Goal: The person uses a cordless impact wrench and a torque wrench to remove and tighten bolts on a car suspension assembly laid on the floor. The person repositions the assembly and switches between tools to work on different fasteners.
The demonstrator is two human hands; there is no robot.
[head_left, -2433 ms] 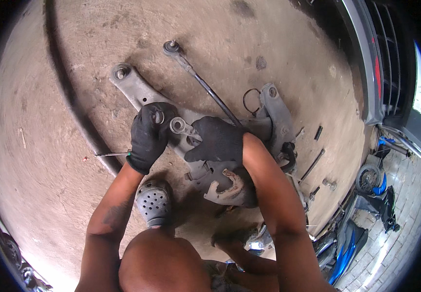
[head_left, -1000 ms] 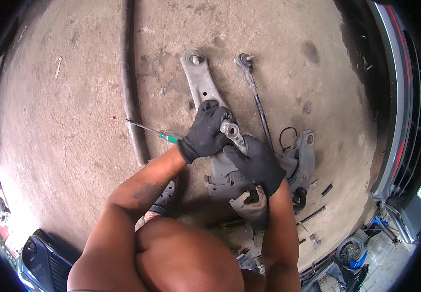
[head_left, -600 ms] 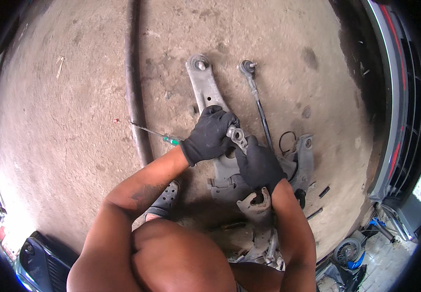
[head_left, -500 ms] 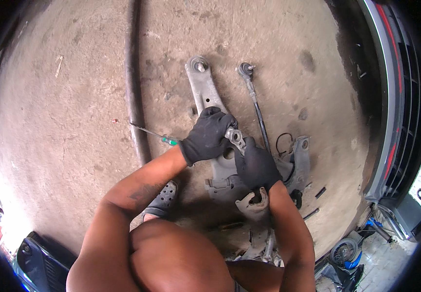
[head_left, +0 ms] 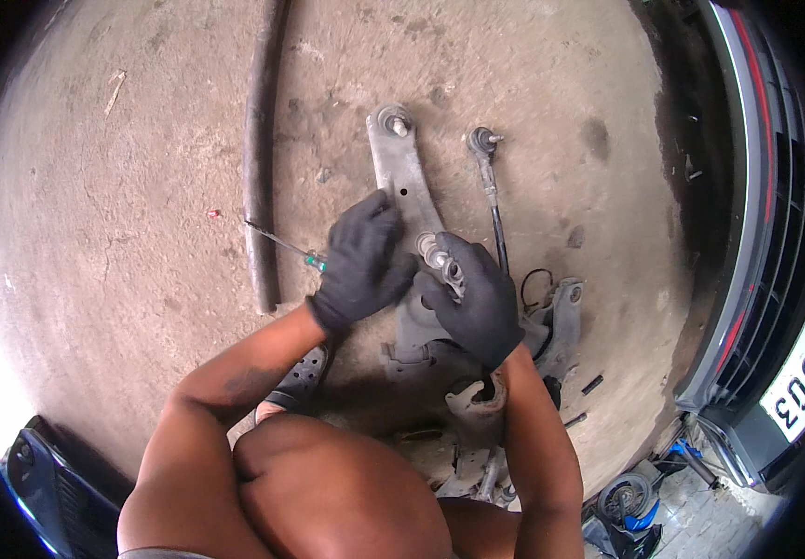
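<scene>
In my gloved right hand is a small grey metal part with round, ringed ends, pinched between thumb and fingers. My gloved left hand is just left of it, apart from the part, fingers loosely spread with nothing visible in them. Both hands are over a grey suspension control arm lying on the floor, a bushing with a stud at its far end. A tie rod with a ball-joint end lies to its right. Below my right wrist, a rough metal casting shows partly.
A green-handled screwdriver rests with its shaft across a long dark pipe on the left. A metal bracket lies at right, near small dark bits. A vehicle bumper borders the right side. My shoe is below my left forearm.
My left hand has come off the small metal part and moved slightly left. My right hand now holds it alone, tilted, with more of its rings showing. The view has shifted a little.
</scene>
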